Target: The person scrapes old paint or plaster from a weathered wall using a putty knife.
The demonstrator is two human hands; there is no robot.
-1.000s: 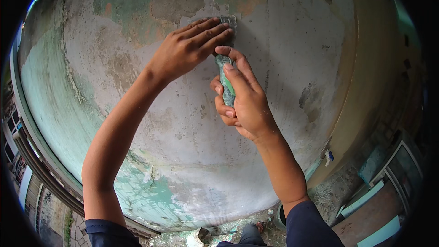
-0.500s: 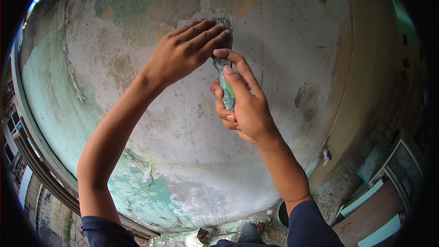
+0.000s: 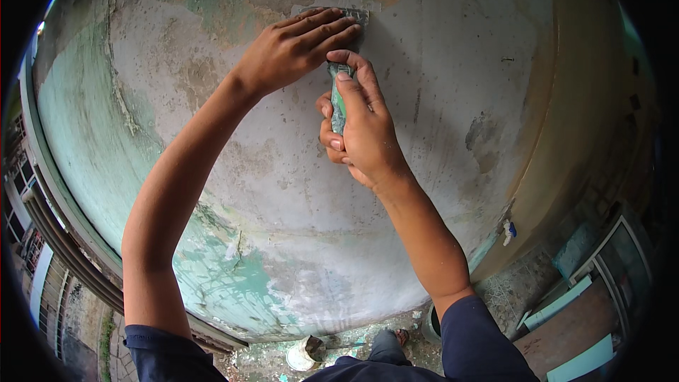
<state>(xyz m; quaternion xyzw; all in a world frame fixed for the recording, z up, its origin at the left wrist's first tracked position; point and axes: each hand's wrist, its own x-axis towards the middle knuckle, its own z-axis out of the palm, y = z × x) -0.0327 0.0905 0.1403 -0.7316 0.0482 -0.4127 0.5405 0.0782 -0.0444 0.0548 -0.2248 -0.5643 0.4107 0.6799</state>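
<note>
Head view: green-handled metal scraper (image 3: 338,95) shifted slightly up the weathered grey plaster wall (image 3: 438,191), handle clenched by right hand (image 3: 361,134), blade pressed flat under left hand's (image 3: 297,49) extended fingers.

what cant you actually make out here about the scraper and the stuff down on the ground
- Scraper, head view: most of the blade lies under the left hand; only a corner shows.
- Its green handle: largely wrapped by the right hand.
- Wall under the blade: covered by blade and fingers.
- White bucket on the ground: too small to tell its contents.
- Person's legs: cut off by the lower edge.
</note>
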